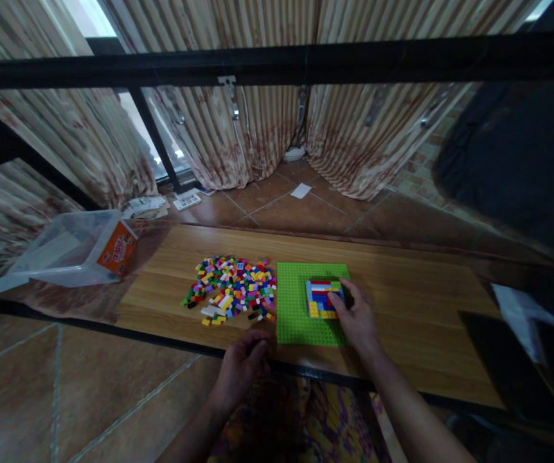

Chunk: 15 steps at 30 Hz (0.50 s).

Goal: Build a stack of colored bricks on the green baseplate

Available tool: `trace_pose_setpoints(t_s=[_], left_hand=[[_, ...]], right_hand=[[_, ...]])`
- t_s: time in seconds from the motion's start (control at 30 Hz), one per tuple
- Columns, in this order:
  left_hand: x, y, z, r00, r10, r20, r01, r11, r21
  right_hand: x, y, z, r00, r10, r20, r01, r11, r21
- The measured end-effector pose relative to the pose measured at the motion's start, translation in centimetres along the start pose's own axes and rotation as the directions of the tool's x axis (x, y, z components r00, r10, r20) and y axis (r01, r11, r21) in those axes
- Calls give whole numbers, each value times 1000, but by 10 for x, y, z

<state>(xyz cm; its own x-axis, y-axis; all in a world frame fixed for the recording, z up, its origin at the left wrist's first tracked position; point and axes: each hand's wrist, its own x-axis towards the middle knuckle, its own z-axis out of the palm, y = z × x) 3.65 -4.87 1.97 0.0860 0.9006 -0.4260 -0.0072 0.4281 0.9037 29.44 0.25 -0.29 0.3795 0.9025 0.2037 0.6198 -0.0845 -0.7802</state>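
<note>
Toward nine o'clock of the studded plastic baseplate (290,308) lie smooth plastic bricks (238,283), then a clear plastic bin (81,271); toward twelve, pleated cloth curtains (344,135). The tabletop (416,308) looks smooth, wood-grained.

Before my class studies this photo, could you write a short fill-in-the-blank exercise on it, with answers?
1. The square baseplate is ____ in colour.
2. The person's ____ hand is over the brick build.
3. The loose bricks lie to the ____ of the baseplate.
4. The clear plastic box has an ____ label.

Missing words: green; right; left; orange.
</note>
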Motion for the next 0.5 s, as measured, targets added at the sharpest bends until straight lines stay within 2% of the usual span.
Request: trace_pose_setpoints(t_s=[0.2, 0.33, 0.43, 0.5], left_hand=[[1, 4, 0, 999, -43, 23, 43, 999, 12], [-2, 8, 1, 999, -18, 31, 18, 1000, 12], [-5, 9, -6, 1000, 26, 4, -26, 1000, 10], [-7, 9, -17, 996, 77, -43, -76, 997, 34]], right_hand=[[-3, -2, 2, 999, -52, 16, 52, 998, -43], [-3, 0, 2, 998, -64, 26, 65, 998, -27], [0, 6, 1, 999, -34, 23, 32, 997, 65], [2, 10, -1, 1000, 26, -4, -25, 984, 174]])
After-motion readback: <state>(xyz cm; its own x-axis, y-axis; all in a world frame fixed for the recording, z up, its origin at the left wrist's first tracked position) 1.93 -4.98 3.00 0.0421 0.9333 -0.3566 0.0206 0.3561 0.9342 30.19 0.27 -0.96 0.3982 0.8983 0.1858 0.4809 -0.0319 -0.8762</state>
